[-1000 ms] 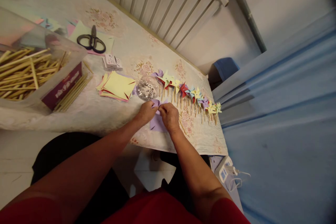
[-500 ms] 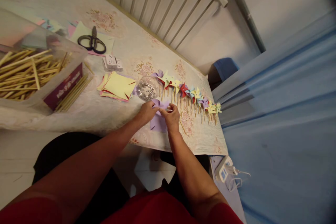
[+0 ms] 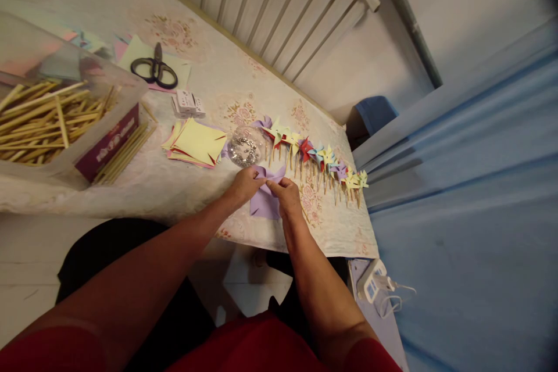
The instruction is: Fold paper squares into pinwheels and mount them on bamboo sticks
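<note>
A purple paper square (image 3: 264, 204) with cut corners lies near the table's front edge, its far corners curled in toward the middle. My left hand (image 3: 246, 184) pinches the folded paper from the left. From the right, my right hand (image 3: 285, 193) presses thumb and fingers on the same paper, close to its centre. Just beyond my hands sits a round clear dish (image 3: 244, 147) of small shiny metal pieces. To the left lies a stack of cut paper squares (image 3: 200, 142), yellow on top.
Several paper pinwheels (image 3: 305, 149) on sticks lie in a row to the right. At the left stand a clear bin (image 3: 56, 171) of wooden sticks, small white boxes (image 3: 187, 103) and black scissors (image 3: 154, 70). A power strip (image 3: 372, 281) is beyond the table's right end.
My right hand's fingers have closed in toward the centre of the purple paper, and its right far corner now stands curled up. My left hand has barely moved.
</note>
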`<state>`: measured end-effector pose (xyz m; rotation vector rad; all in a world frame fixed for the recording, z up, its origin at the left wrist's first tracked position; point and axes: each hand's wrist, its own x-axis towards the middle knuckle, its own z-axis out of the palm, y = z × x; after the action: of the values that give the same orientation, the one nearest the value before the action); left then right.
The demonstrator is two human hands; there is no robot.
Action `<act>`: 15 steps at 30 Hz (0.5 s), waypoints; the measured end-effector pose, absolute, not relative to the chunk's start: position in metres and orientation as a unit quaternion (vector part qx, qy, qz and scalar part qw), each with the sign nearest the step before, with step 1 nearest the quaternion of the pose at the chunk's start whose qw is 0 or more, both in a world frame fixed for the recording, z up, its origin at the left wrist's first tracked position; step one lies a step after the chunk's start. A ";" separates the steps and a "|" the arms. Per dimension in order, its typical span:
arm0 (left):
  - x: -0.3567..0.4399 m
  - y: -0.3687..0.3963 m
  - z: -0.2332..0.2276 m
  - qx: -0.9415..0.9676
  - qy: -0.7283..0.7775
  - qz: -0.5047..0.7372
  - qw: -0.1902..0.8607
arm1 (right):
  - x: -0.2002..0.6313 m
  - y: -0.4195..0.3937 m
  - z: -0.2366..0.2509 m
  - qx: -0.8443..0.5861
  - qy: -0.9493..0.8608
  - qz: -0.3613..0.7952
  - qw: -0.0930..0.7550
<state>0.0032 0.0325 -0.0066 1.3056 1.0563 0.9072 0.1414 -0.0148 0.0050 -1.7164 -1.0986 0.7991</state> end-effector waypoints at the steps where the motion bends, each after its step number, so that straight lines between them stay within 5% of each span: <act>1: 0.003 0.033 -0.007 0.554 0.441 0.390 0.589 | 0.142 -0.015 0.005 -0.694 -0.446 0.331 0.459; 15: 0.002 0.030 -0.005 0.532 0.387 0.396 0.641 | 0.139 -0.014 0.015 -0.645 -0.382 0.445 0.490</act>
<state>0.0025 0.0301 -0.0052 1.2121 0.8824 0.9027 0.1395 -0.0141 0.0147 -1.5670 -0.9276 1.0798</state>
